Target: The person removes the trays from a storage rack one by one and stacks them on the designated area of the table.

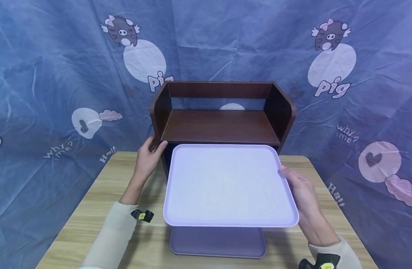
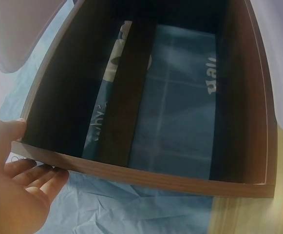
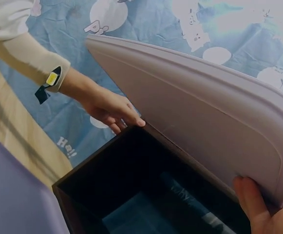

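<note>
My left hand (image 1: 146, 160) grips the left side panel of a dark brown two-tier wooden shelf (image 1: 219, 127). In the left wrist view its thumb lies on one face of the panel and its fingers reach round the other. With my right hand (image 1: 303, 192) I hold a flat lavender tray (image 1: 226, 186) by its right rim, thumb on top and fingers underneath. The tray hovers in front of the shelf and hides most of the lower compartment in the head view. In the left wrist view that compartment (image 2: 175, 107) holds nothing visible. A second purple tray (image 1: 219, 243) lies below it.
The shelf stands toward the back of a light wooden table (image 1: 108, 186). A blue cloth (image 1: 206, 37) with pig prints hangs behind and on both sides. A crossbar (image 2: 126, 97) spans the back of the lower compartment.
</note>
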{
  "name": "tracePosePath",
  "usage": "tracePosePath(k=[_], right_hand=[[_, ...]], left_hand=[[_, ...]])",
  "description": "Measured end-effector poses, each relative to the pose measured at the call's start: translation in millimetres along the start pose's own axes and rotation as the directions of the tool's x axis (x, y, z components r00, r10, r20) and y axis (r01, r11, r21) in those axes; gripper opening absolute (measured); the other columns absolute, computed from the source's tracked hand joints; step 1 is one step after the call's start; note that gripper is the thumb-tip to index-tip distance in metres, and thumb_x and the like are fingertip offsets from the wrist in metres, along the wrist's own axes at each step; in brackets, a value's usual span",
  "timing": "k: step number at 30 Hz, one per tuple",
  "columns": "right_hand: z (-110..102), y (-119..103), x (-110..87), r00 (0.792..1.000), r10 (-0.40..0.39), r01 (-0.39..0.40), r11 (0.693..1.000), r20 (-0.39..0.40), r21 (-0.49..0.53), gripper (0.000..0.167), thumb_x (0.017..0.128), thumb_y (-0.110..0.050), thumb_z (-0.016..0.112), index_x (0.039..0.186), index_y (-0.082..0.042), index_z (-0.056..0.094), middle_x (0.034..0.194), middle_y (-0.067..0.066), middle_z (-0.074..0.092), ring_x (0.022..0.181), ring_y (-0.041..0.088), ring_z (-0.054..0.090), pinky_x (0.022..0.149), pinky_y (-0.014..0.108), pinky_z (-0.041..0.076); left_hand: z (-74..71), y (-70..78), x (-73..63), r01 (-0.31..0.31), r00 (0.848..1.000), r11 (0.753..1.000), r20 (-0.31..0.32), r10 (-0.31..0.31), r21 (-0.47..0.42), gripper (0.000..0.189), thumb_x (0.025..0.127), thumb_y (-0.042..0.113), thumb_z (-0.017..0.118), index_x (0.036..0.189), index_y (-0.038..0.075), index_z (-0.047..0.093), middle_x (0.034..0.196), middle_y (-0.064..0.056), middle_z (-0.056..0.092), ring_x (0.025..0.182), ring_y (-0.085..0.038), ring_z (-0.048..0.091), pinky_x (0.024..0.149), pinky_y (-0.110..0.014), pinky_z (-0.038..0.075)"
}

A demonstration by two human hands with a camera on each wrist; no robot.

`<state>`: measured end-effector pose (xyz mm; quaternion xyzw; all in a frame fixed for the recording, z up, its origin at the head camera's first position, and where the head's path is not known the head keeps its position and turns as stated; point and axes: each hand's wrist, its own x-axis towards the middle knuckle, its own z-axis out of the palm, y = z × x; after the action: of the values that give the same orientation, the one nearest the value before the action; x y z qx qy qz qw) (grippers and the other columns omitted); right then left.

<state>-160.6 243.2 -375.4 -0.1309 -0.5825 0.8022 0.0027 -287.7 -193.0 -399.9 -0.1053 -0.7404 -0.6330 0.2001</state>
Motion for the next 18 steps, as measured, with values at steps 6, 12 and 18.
tracePosePath(k=[6,12,18], right_hand=[[-2,6,-1.8,1.0,0.012,-0.014,0.999,-0.029,-0.05,0.024,0.107,-0.036,0.066,0.089,-0.034,0.081,0.079,-0.011,0.076,0.069,0.006,0.072,0.063,0.024,0.065],[-3,12,-1.6,1.0,0.019,-0.019,1.0,-0.014,-0.014,0.024,0.108,-0.034,0.065,0.091,-0.033,0.082,0.08,-0.01,0.076,0.07,0.007,0.073,0.064,0.024,0.065],[-5,20,-0.5,1.0,0.015,-0.015,1.0,0.011,0.009,0.025,0.109,-0.032,0.063,0.093,-0.032,0.082,0.081,-0.009,0.077,0.071,0.007,0.074,0.064,0.025,0.066]], left_hand=[[-0.3,0.2,-0.2,0.003,1.0,1.0,0.001,-0.003,0.02,0.05,0.105,0.015,0.07,0.148,-0.006,0.055,0.149,-0.029,0.06,0.142,-0.036,0.058,0.116,-0.025,0.052],[-0.7,0.7,-0.2,0.006,1.0,1.0,0.001,-0.006,0.018,0.05,0.104,0.015,0.071,0.147,-0.006,0.056,0.148,-0.029,0.061,0.142,-0.036,0.058,0.117,-0.028,0.052],[-1.2,0.7,0.3,0.015,1.0,1.0,0.004,-0.016,0.012,0.052,0.105,0.016,0.071,0.149,-0.005,0.054,0.151,-0.028,0.059,0.144,-0.035,0.057,0.12,-0.031,0.05]])
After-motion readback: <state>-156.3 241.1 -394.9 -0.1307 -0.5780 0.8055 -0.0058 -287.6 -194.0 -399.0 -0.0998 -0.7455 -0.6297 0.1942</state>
